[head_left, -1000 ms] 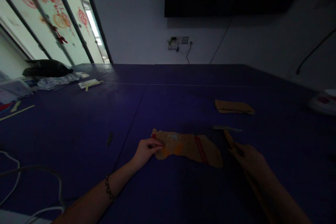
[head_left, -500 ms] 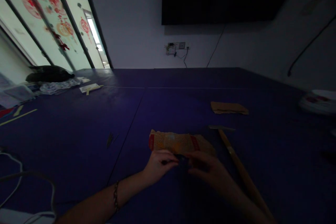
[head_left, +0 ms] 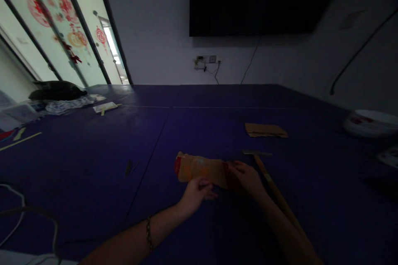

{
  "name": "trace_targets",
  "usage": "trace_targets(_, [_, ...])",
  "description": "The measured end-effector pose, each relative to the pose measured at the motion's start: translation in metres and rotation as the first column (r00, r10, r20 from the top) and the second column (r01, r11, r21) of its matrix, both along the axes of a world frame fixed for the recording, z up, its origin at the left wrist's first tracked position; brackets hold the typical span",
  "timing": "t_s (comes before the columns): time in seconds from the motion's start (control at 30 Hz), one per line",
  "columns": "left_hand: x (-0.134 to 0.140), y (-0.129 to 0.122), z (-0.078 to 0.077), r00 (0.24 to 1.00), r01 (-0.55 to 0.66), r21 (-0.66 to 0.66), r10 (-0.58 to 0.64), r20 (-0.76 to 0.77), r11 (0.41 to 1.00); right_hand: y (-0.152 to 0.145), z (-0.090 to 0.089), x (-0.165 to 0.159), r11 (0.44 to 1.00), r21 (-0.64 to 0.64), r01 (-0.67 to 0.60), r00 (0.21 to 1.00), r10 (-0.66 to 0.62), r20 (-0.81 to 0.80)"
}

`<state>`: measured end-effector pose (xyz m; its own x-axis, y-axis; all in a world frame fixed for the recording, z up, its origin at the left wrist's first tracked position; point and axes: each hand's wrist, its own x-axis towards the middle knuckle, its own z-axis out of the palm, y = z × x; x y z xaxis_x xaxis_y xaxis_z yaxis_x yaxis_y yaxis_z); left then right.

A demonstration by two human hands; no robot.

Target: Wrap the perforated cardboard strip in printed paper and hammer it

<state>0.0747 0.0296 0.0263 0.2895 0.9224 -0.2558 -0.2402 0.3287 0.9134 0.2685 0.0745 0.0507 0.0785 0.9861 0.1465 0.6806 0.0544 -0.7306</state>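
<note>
A torn piece of printed cardboard (head_left: 200, 167) with red bands and yellow print lies on the purple tabletop before me. My right hand (head_left: 248, 179) is at its right end, fingers bent and pinched at the dark red band; the shadow there hides the fingertips in part. Just below the cardboard's lower edge is my left hand (head_left: 196, 194), fingers loosely apart and holding nothing I can see. A hammer (head_left: 270, 180) with a wooden handle lies to the right, its handle running down beside my right forearm.
Another folded cardboard piece (head_left: 266, 130) lies further back. Several thin dark nail-like pieces (head_left: 129, 168) are on the left. A white basin (head_left: 371, 123) stands far right. White cables (head_left: 21, 203) curl at the left edge; a black bag (head_left: 57, 90) lies back left.
My hands have parted; the small dark thing between them no longer shows. The right hand moved up onto the cardboard's right end. The left hand's fingers have opened. The view shifted slightly.
</note>
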Motion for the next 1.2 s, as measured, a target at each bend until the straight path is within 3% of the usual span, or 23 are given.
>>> trace_targets(0.1, [-0.006,0.009,0.004,0.991,-0.129,0.045,0.128,0.035,0.991,-0.005,-0.002,-0.007,0.997,-0.029,-0.078,0.997,0.078,-0.022])
trace_targets(0.27, [-0.017,0.019,0.011,0.978,-0.206,0.223,0.205,0.030,0.953,-0.019,-0.001,-0.026,0.978,-0.035,-0.204,0.975,0.200,-0.101])
trace_targets(0.4, [-0.022,0.024,0.010,0.982,-0.176,0.224,0.156,0.102,0.958,-0.027,0.004,-0.032,0.990,0.091,-0.108,0.957,0.129,-0.259])
trace_targets(0.57, [-0.023,0.025,0.010,0.966,-0.121,0.222,0.064,0.250,0.967,-0.032,0.007,-0.038,0.986,-0.018,-0.169,0.812,0.129,-0.570])
trace_targets(0.73, [-0.023,0.024,0.010,0.937,-0.163,0.131,0.112,0.332,0.978,-0.033,0.001,-0.042,0.990,-0.057,-0.131,0.749,0.061,-0.660])
trace_targets(0.83, [-0.023,0.025,0.010,0.936,-0.185,0.081,0.150,0.318,0.979,-0.031,-0.006,-0.043,0.988,-0.075,-0.134,0.668,0.034,-0.743])
trace_targets(1.0, [-0.025,0.025,0.015,0.943,-0.133,0.074,0.103,0.316,0.988,-0.031,-0.013,-0.047,0.981,-0.147,-0.126,0.523,-0.060,-0.851])
trace_targets(1.1, [-0.025,0.024,0.017,0.947,-0.133,0.071,0.106,0.302,0.989,-0.032,-0.013,-0.048,0.985,-0.139,-0.104,0.510,-0.067,-0.857])
trace_targets(1.2, [-0.024,0.024,0.017,0.956,-0.122,0.083,0.094,0.279,0.989,-0.033,-0.012,-0.047,0.990,-0.124,-0.074,0.569,-0.060,-0.820])
